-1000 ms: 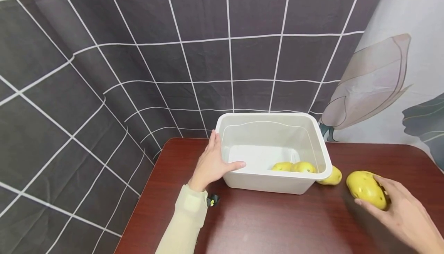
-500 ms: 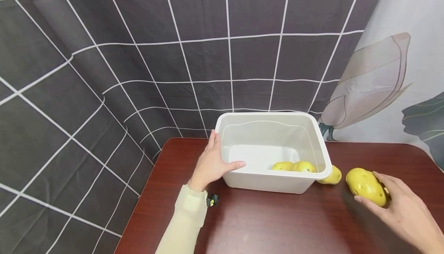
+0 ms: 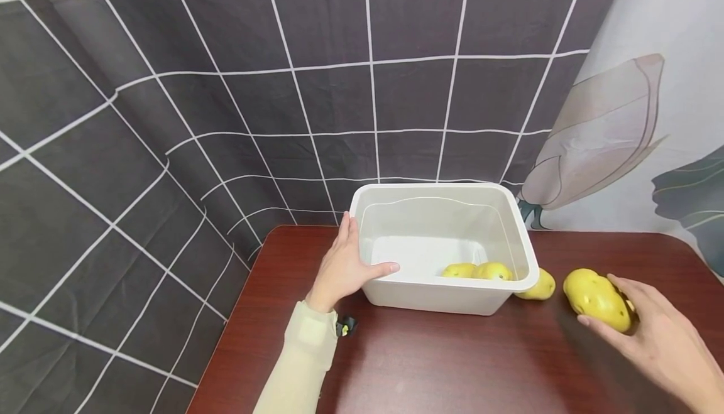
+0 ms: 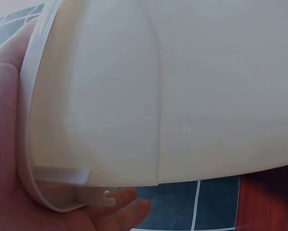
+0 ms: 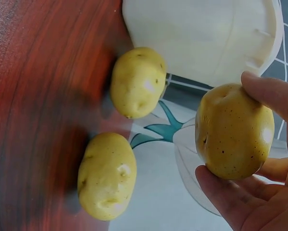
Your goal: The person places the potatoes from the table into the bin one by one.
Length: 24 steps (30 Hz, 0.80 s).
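In the head view my left hand (image 3: 342, 269) holds the left front corner of a white plastic bin (image 3: 447, 298), thumb over the front rim and fingers along its left side. The left wrist view shows the bin's outer wall (image 4: 206, 96) up close. Inside the bin, two potatoes (image 3: 493, 271) lie at the front right. On the right, my right hand (image 3: 658, 332) grips a potato (image 5: 235, 130) between thumb and fingers. Two more, an upper potato (image 5: 138, 83) close to the bin and a lower potato (image 5: 107, 176), lie on the table in the right wrist view.
The bin stands on a reddish-brown wooden table (image 3: 430, 364), near its back edge. Behind hangs a dark grey cloth with white grid lines (image 3: 413, 93). A pale cloth with a flower print (image 3: 599, 131) hangs at the right.
The right hand's potato has shifted slightly upward in the head view, still in its grip. The left hand stays at the bin's corner, and the potatoes in the bin have not moved.
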Motion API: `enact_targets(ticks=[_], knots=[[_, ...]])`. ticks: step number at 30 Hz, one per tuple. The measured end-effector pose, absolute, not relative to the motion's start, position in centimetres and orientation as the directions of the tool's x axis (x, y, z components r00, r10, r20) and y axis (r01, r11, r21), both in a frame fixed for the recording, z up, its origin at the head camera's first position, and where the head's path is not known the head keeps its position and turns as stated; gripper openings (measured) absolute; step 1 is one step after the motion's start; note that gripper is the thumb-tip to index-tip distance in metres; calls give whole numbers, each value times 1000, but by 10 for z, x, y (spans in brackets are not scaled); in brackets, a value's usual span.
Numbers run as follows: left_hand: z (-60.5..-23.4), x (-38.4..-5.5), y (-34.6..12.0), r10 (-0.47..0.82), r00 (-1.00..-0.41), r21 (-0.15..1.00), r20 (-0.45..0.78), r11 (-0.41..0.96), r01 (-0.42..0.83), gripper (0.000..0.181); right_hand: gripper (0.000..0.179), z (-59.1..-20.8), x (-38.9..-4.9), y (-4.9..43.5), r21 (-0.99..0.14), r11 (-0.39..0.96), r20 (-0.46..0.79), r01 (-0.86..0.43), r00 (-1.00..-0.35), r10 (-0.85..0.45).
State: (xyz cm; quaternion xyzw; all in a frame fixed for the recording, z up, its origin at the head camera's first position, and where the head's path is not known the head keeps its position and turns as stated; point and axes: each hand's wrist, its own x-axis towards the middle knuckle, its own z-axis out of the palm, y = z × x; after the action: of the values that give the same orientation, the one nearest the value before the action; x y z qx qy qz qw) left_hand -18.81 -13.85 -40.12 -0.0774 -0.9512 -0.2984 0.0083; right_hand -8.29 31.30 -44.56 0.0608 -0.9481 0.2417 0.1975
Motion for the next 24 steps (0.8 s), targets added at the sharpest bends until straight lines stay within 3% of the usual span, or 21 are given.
enact_targets(ticks=[24], knots=[[-402,-188,-139,144,-987,577,69,802,157,134,83,-429,-88,306,-432,875,416,-220,-909,-23]])
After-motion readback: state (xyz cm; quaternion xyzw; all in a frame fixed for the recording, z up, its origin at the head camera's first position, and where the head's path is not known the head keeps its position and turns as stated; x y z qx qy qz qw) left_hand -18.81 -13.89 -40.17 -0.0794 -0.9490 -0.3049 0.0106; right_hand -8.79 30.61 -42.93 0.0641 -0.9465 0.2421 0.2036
